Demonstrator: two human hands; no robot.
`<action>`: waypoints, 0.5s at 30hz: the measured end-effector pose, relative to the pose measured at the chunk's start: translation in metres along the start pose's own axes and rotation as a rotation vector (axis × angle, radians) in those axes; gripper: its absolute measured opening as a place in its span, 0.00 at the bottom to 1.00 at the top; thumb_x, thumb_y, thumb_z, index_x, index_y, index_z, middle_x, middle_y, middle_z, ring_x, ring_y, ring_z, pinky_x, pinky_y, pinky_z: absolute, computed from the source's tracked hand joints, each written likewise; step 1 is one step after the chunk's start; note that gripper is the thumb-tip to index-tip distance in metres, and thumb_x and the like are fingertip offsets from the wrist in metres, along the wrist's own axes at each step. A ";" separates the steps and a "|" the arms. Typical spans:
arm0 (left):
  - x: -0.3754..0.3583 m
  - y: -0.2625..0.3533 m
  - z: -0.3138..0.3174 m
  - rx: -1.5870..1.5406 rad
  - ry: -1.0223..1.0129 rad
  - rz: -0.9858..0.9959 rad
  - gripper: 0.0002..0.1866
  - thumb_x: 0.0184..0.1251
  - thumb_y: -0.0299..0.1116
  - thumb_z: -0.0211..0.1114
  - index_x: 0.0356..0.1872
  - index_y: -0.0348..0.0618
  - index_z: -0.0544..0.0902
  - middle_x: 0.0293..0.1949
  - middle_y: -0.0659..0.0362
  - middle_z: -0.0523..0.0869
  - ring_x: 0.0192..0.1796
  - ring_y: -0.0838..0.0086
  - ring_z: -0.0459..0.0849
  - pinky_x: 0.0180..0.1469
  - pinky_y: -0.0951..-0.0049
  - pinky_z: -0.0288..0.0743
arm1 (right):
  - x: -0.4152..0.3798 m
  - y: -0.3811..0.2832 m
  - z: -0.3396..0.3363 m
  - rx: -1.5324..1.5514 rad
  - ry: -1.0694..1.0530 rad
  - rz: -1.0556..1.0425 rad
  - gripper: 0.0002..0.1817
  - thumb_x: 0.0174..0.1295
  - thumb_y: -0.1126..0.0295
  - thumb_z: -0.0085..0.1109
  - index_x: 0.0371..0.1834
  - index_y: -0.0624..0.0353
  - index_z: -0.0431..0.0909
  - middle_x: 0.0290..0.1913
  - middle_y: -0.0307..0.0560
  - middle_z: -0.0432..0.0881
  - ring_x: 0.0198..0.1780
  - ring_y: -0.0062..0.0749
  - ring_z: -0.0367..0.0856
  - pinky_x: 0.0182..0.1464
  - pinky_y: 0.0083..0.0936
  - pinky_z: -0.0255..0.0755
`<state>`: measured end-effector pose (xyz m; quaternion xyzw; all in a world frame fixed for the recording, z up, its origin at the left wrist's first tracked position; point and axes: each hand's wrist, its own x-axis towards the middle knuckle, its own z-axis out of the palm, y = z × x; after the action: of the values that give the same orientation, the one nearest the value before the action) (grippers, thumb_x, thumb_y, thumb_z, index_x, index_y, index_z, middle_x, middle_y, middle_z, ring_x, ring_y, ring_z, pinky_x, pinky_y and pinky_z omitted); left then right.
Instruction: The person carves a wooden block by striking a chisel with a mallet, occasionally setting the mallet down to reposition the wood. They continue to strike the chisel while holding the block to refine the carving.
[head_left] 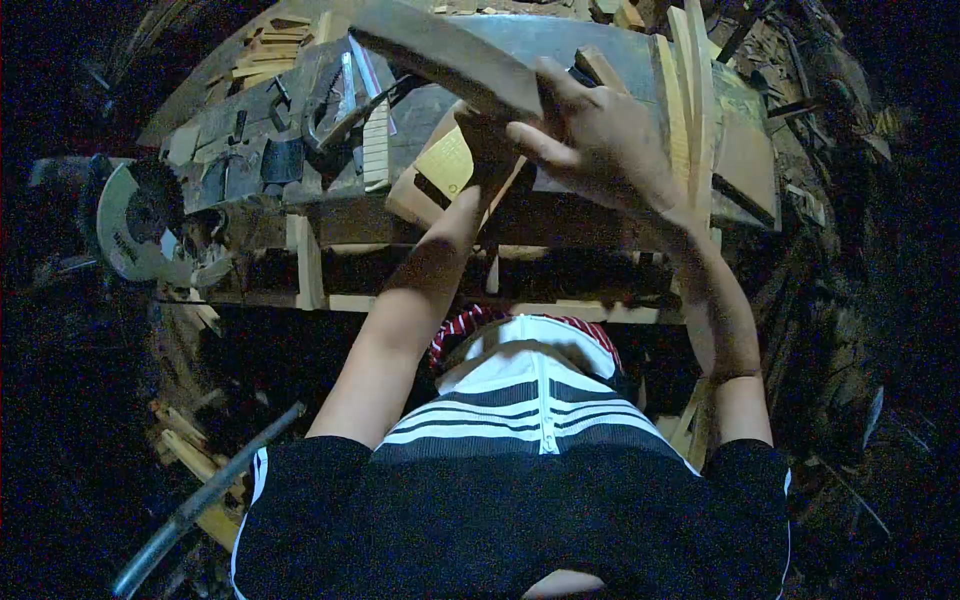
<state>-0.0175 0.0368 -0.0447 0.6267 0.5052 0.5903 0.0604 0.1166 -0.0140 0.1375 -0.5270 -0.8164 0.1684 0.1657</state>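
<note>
A thick, slightly curved wooden board point(450, 62) is raised above the workbench, slanting from upper left down to my hands. My left hand point(490, 145), mostly in shadow, is closed around the board's lower end from below. At that same end, my right hand point(610, 145) grips with its fingers over the edge and the thumb stretched to the left. Some of its fingertips are hidden. Just below the board, beside my left wrist, is a flat yellow piece point(447, 165) with a small hole, lying over a brown wooden block point(408, 198).
The workbench point(560, 35) carries a pale strip with cross marks point(376, 145), dark metal pieces point(283, 160) and long wooden strips point(690, 110). A round toothed saw blade point(125, 225) stands at the left. A metal pipe point(210, 500) slants at the lower left.
</note>
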 end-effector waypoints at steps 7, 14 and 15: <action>0.028 -0.027 -0.028 -0.639 0.193 -0.543 0.11 0.63 0.33 0.64 0.26 0.47 0.70 0.18 0.63 0.75 0.16 0.77 0.73 0.20 0.72 0.72 | -0.034 0.033 0.036 0.597 0.138 0.227 0.30 0.57 0.47 0.58 0.53 0.60 0.70 0.38 0.61 0.81 0.44 0.57 0.80 0.46 0.42 0.73; 0.054 -0.068 -0.071 -1.023 0.334 -0.956 0.21 0.59 0.51 0.65 0.21 0.52 0.65 0.15 0.68 0.64 0.14 0.81 0.62 0.17 0.78 0.58 | -0.082 0.062 0.062 0.790 0.119 0.449 0.28 0.61 0.53 0.58 0.55 0.65 0.69 0.41 0.46 0.76 0.41 0.23 0.73 0.43 0.22 0.68; 0.062 -0.047 -0.074 -1.007 0.373 -0.951 0.22 0.59 0.54 0.65 0.21 0.53 0.65 0.14 0.68 0.63 0.13 0.80 0.62 0.17 0.78 0.57 | -0.085 0.065 0.068 0.793 0.119 0.460 0.28 0.61 0.53 0.58 0.55 0.65 0.69 0.41 0.46 0.76 0.41 0.23 0.73 0.43 0.22 0.68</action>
<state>-0.1166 0.0648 -0.0121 0.1236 0.3918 0.7587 0.5055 0.1723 -0.0737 0.0400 -0.5992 -0.5396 0.4696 0.3595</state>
